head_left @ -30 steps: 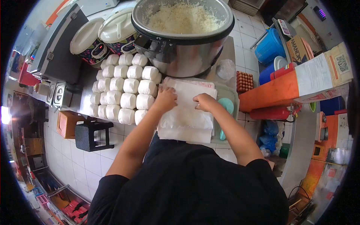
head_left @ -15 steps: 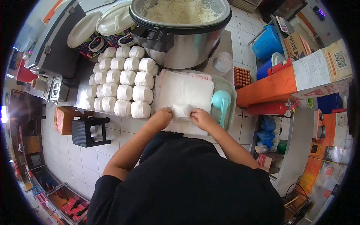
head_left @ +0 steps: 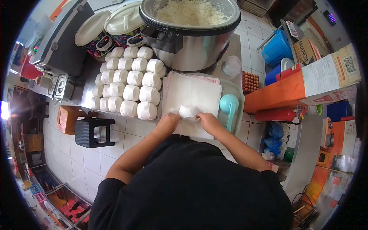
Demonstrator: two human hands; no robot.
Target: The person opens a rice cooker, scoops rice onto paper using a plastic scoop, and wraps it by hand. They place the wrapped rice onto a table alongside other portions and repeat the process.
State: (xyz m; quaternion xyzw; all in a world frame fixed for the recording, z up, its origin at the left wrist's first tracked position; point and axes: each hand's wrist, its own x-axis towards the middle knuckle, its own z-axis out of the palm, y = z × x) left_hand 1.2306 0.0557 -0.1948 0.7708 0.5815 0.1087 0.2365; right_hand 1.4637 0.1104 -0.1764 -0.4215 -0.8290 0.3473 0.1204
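A white paper-wrapped bundle [head_left: 188, 112] lies near the front of a stack of white paper sheets [head_left: 193, 90], its contents hidden. At its left end my left hand [head_left: 168, 123] pinches the paper wrapper; at its right end my right hand [head_left: 207, 122] does the same. Both sets of fingers are closed on the paper. Just right of the stack, a turquoise scoop [head_left: 229, 104] rests on a pale green tray [head_left: 238, 115]. Several finished-looking white bundles [head_left: 147, 95] are piled in rows to the left.
A large metal cooker of rice [head_left: 191, 48] stands behind the paper. Two patterned rice cookers [head_left: 124, 23] and a grey cooler box [head_left: 63, 40] are at the back left. A clear plastic bag [head_left: 231, 66] and eggs [head_left: 250, 81] sit to the right; a black stool [head_left: 92, 132] stands on the floor.
The bundle's paper is now gathered in at both ends, so it looks rounder. Both hands remain at its ends. The whole view has shifted slightly.
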